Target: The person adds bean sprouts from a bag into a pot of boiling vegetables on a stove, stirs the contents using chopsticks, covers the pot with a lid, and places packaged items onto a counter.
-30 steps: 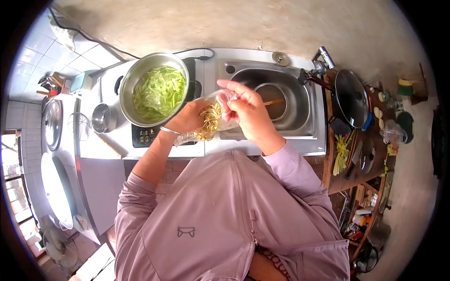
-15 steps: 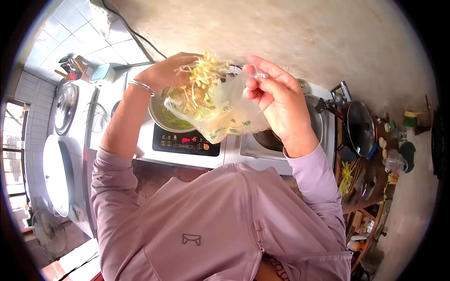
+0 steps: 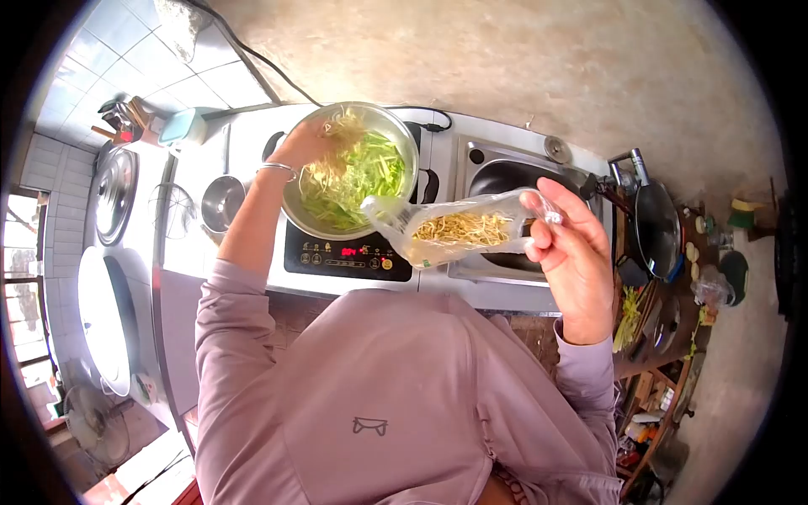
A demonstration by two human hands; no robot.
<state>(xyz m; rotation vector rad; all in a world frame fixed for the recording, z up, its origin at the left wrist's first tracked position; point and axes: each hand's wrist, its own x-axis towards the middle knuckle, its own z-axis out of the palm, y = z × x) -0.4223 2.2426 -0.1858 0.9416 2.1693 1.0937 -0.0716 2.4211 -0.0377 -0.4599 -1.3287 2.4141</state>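
Note:
Over the left part of the steel pot is my left hand, blurred, its fingers around some yellow bean sprouts. Sliced green vegetables fill the pot, with sprouts lying on them near the hand. My right hand pinches one end of a clear plastic bag between thumb and fingers. More sprouts lie inside the bag, which stretches sideways from the pot's right edge across the front of the sink. The pot stands on a black induction cooker with a lit red display.
Behind the bag is a steel sink. A small saucepan stands left of the pot, near a whisk. On the right, a dark wok and green scraps sit on a wooden table. A cable runs along the wall.
My left hand has carried a bunch of sprouts away from the bag and down over the pot. My right hand and the bag have moved right and lower, and the view has shifted.

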